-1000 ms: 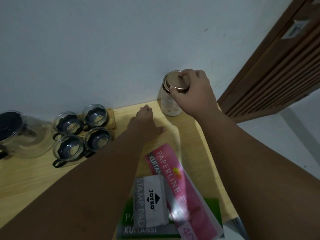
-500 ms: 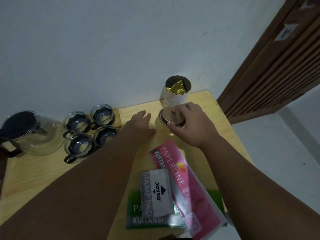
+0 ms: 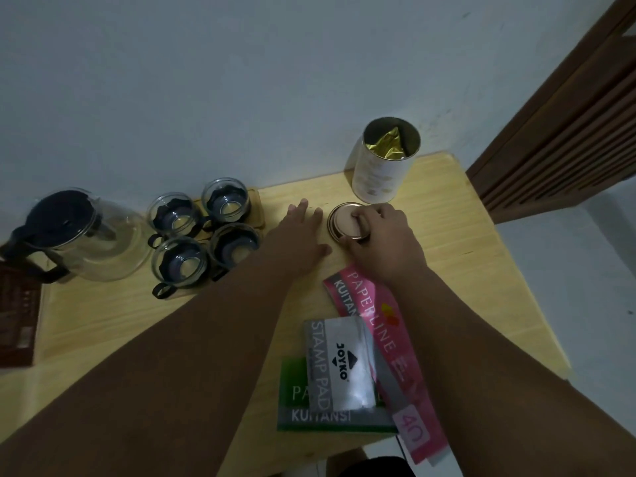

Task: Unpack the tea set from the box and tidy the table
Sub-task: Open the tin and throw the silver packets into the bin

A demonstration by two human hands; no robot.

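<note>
A white tea tin (image 3: 380, 168) stands uncovered at the table's back right, with a gold foil bag inside. Its round lid (image 3: 344, 220) lies flat on the wooden table (image 3: 464, 270) just in front of the tin, and my right hand (image 3: 382, 244) still has its fingertips on it. My left hand (image 3: 301, 235) rests flat on the table beside the lid, fingers apart, holding nothing. Several glass cups (image 3: 203, 235) with dark holders sit at the back left. A glass teapot (image 3: 79, 235) with a dark lid stands to their left.
A grey stamp pad pack (image 3: 339, 364), a pink receipt book (image 3: 375, 325) and a green receipt book (image 3: 296, 407) lie at the table's front. A dark brown box (image 3: 17, 321) is at the left edge. A wooden door (image 3: 568, 115) stands at the right.
My right hand lifted the lid off the tin and brought it down onto the table in front of it. The tin now shows its foil bag. The left hand stayed put.
</note>
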